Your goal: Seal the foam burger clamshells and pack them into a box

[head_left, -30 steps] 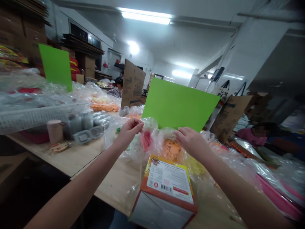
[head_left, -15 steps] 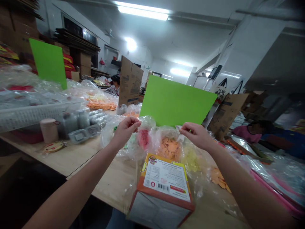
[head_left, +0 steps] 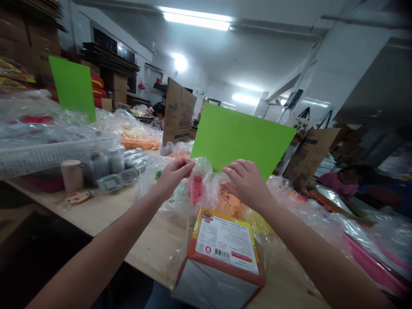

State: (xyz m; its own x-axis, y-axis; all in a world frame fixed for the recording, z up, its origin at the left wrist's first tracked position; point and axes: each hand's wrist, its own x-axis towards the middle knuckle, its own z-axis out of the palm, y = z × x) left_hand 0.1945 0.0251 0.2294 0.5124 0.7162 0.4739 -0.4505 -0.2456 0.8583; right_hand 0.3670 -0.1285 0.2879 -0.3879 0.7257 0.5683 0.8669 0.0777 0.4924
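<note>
My left hand (head_left: 175, 172) is closed in a pinch above the clear bags on the table. Whatever is between its fingertips, if anything, is too small to make out. Over a clear bag of orange pieces (head_left: 230, 204) hovers my right hand (head_left: 246, 182), its fingers apart and nothing visible in them. A bag with red pieces (head_left: 195, 189) lies just below and between the hands, and one with yellow pieces (head_left: 261, 222) is partly hidden by my right wrist. Nearest me stands an orange and white printed box (head_left: 225, 244), with clear plastic about its sides.
A green board (head_left: 241, 137) stands upright behind the bags. Left are clear plastic containers (head_left: 109, 183), a pink cup (head_left: 72, 176) and a white basket (head_left: 54, 155). Cardboard (head_left: 177, 111) rises behind. Another person (head_left: 341, 180) is at the right, near a pink tray (head_left: 370, 262).
My right hand has moved left, from beside the green board's lower right to above the orange pieces, and its pinch has opened. My left hand stays pinched, nearly in place.
</note>
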